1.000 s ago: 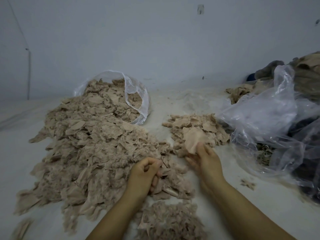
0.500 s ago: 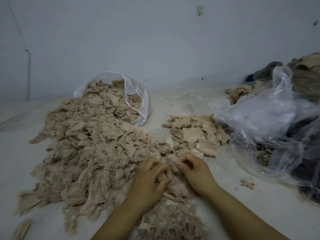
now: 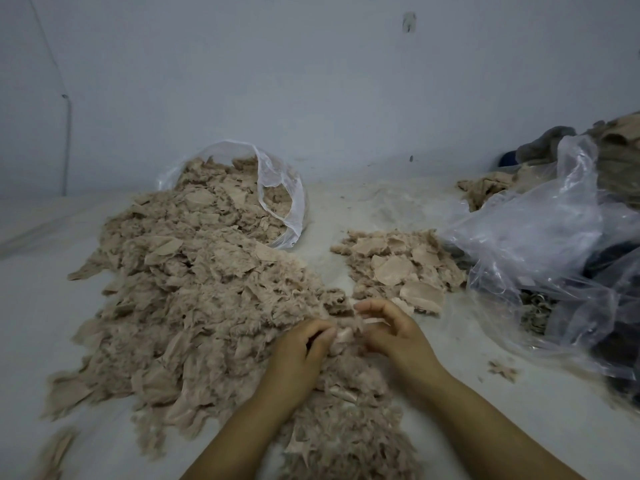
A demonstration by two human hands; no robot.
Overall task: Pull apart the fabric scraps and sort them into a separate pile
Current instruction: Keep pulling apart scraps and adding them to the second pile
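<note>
Head view: a sprawling heap of beige, fuzzy fabric scraps (image 3: 194, 306) is spread over the pale work surface (image 3: 346, 209), spilling from a clear plastic bag (image 3: 277, 188) tipped on its side at the back. Crumpled clear plastic sheeting (image 3: 540, 237) is heaped at the right. Between the two, a smaller pile of flat, smooth beige pieces (image 3: 398, 268) has been sorted out. At the heap's near edge a small pale scrap (image 3: 346, 336) is pinched from both sides: the left hand (image 3: 301, 355) is curled on one end, the right hand (image 3: 391, 334) on the other. The scraps are judged light, soft and clingy; opposite edges are best gripped and peeled apart gently.
</note>
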